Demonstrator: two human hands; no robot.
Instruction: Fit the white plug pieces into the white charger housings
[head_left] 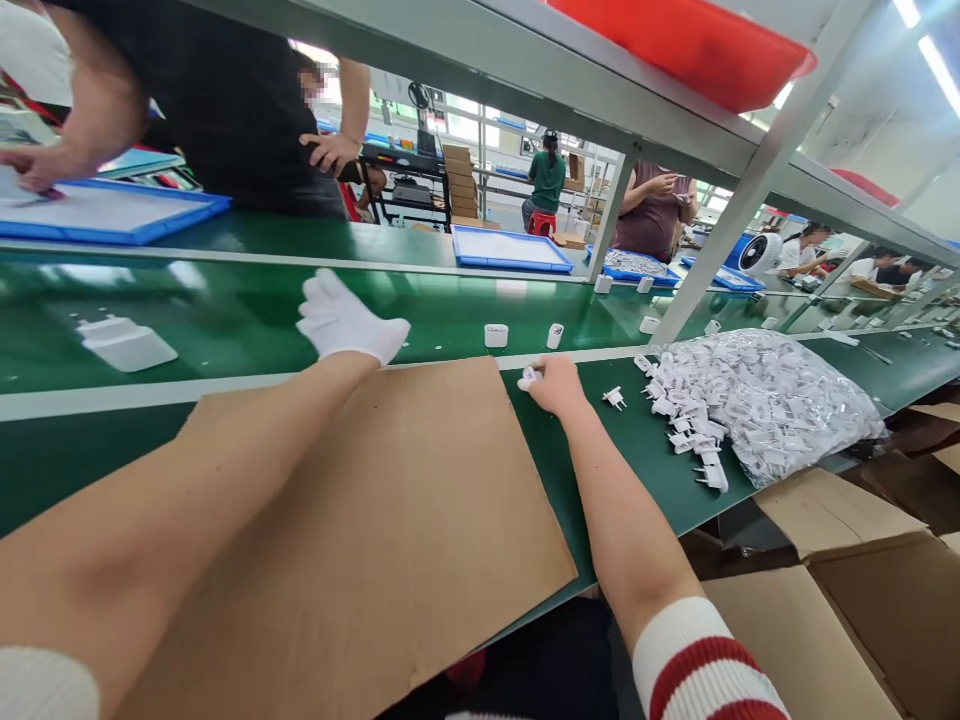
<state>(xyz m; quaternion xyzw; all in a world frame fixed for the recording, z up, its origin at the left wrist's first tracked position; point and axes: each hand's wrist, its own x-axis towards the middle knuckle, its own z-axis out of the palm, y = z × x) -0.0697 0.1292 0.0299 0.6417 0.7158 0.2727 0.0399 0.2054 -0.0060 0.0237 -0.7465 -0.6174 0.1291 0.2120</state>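
My left hand [346, 322], in a white glove, reaches over the green conveyor belt [442, 300] with fingers stretched out and nothing visible in them. Bare, my right hand [556, 386] pinches a small white plug piece [531, 376] beside the cardboard sheet [390, 510]; its fingers partly cover the piece. Just beyond it, a white charger housing [496, 335] and a second housing [555, 335] stand on the belt. A loose two-pin plug piece [613, 398] lies to the right of this hand. On the belt at left rests a white charger [126, 342] with two pins.
A clear plastic bag [802, 405] full of white plug pieces lies at right, with a loose pile [694, 425] spilling from it. Open cardboard boxes [870, 590] stand below. A metal post [739, 220] rises beyond the belt's near edge. Co-workers stand across the line near blue-rimmed trays [514, 268].
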